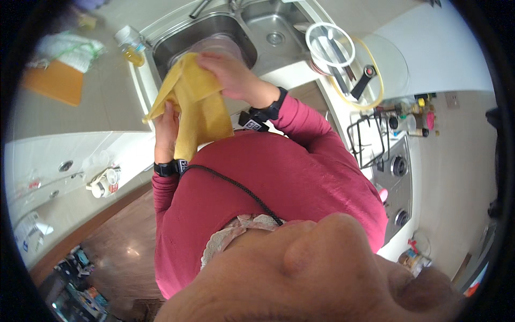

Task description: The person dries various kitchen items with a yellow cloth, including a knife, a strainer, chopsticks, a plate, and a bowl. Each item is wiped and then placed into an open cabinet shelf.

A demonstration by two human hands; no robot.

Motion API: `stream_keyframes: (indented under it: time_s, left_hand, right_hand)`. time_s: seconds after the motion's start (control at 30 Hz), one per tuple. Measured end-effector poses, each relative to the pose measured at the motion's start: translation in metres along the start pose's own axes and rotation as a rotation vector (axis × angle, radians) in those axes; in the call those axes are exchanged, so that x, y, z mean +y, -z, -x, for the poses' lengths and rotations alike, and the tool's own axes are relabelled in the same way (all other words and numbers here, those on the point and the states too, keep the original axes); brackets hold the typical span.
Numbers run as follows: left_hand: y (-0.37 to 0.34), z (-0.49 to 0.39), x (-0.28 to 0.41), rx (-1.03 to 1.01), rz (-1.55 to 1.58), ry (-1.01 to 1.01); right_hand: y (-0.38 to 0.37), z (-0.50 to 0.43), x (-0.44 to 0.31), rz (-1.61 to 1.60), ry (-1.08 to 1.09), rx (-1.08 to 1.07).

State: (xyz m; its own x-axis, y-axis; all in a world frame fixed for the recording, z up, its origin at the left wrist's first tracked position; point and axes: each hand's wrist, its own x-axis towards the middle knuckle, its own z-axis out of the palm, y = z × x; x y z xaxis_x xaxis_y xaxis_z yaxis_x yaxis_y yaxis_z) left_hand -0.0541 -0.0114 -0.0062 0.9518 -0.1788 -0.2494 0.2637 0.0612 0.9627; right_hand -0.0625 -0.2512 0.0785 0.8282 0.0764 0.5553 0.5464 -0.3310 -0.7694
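Note:
A yellow cleaning cloth [201, 92] hangs in loose folds between my two hands, at the near edge of the sink. My right hand [223, 72] grips its upper part, fingers over the top. Lower down, my left hand [167, 122] holds the other side, its fingers partly hidden by the folds. Just beyond the cloth, a translucent pinkish basin [225, 46] sits in the left bowl of the stainless-steel double sink [250, 36]. The cloth covers part of the basin.
A metal faucet [200, 9] is behind the sink. At left stand a bottle of yellow liquid [132, 56] and an orange board [56, 82]. To the right are a white-rimmed container [330, 44], a black-handled pan [364, 82], a metal pan rack [368, 139] and a gas stove [396, 185].

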Motion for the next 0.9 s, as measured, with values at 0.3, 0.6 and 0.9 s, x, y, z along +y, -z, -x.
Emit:
stream_keyframes:
  time_s: [0.3,0.6,0.9]
  left_hand:
    - [-0.088,0.006,-0.02,-0.405,-0.73,-0.727]
    - [-0.131,0.05,0.027,-0.205,-1.024,-0.738]
    - [-0.115,0.091,0.042,-0.124,-1.245,-0.704]
  right_hand:
    - [0.067,0.101,0.005,-0.995,-0.823,0.291]
    - [0.198,0.172,0.086,0.71,-0.478,0.802]
    - [0.317,0.201,0.174,0.471,-1.036,0.76]
